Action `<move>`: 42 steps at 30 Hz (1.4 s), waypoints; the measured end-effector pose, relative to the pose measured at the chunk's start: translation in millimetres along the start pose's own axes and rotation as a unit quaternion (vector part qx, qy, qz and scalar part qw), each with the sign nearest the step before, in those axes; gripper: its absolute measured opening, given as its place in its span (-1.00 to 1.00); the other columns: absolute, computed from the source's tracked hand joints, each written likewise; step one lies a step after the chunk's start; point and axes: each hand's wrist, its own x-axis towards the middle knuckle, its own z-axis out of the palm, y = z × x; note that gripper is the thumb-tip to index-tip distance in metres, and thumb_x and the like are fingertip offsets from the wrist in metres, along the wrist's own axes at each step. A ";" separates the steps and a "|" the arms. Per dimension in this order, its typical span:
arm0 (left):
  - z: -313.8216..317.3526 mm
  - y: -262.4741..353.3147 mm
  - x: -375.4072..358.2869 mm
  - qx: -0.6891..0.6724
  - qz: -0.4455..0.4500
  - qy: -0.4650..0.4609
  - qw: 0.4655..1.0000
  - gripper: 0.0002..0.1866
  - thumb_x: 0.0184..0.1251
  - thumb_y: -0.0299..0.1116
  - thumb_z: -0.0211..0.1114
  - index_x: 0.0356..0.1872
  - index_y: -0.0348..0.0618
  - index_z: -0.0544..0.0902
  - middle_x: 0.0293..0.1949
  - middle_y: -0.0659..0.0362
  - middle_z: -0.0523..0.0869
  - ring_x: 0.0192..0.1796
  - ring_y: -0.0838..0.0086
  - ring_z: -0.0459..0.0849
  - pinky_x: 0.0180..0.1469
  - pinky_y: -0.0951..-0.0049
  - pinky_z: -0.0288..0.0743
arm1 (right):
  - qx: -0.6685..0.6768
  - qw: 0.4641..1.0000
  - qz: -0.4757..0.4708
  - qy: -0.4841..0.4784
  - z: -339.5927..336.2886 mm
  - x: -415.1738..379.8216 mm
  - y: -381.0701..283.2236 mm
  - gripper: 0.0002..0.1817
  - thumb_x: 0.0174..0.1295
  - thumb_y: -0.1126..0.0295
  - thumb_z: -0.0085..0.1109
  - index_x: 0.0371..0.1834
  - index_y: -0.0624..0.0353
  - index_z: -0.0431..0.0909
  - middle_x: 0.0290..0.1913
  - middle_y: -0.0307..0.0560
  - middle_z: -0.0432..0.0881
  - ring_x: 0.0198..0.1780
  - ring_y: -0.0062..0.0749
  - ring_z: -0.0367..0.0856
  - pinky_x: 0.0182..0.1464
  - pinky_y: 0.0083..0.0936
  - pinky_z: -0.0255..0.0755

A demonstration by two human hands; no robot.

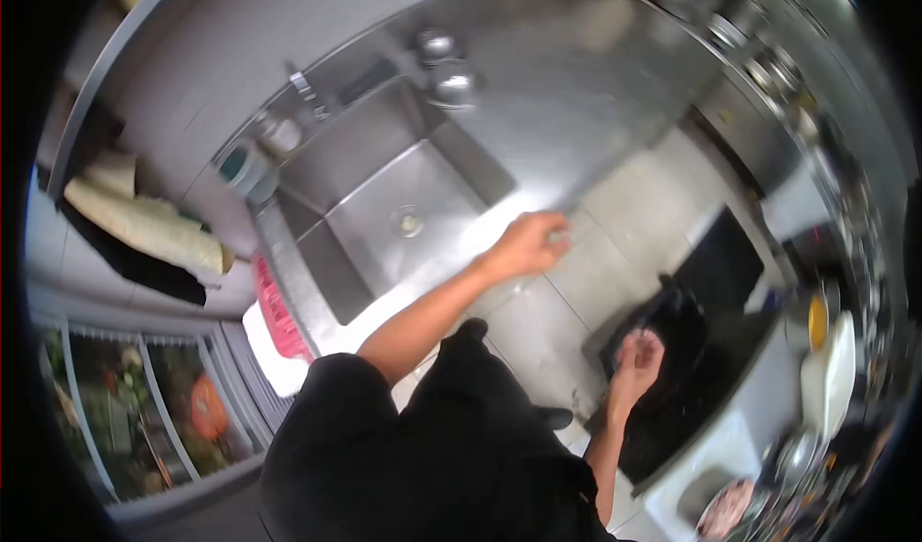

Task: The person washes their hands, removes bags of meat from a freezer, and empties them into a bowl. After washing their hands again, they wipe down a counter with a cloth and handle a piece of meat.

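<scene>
My left hand (528,246) hangs in the air just past the front edge of the steel sink (408,220), its fingers loosely bent and apart, with nothing visible in it. Off to the right, my right hand (641,355) is above a black bin-like object (677,326), palm partly turned up and fingers half curled, also with nothing visible in it. Neither hand seems to touch anything. A small light piece lies over the sink's drain (409,223).
Two shiny metal bowls (451,83) stand behind the sink, near the faucet (307,91). A pink bag (279,316) hangs at its left side. An open-topped chiller (134,408) holds vegetables. A tray (711,465) with meat (727,508) is at lower right.
</scene>
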 end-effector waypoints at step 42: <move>-326.5 -367.4 7.7 -0.725 -0.187 0.334 0.573 -0.53 0.48 -0.03 -0.16 0.16 -0.19 0.35 -0.14 0.07 0.58 -0.17 0.29 0.63 -0.19 0.17 0.57 | -0.154 0.848 -0.171 -0.477 693.0 -77.8 44.2 -0.36 0.21 -0.14 0.01 -0.01 0.30 0.46 -0.07 0.30 0.54 0.02 0.21 0.47 0.12 -0.04 0.22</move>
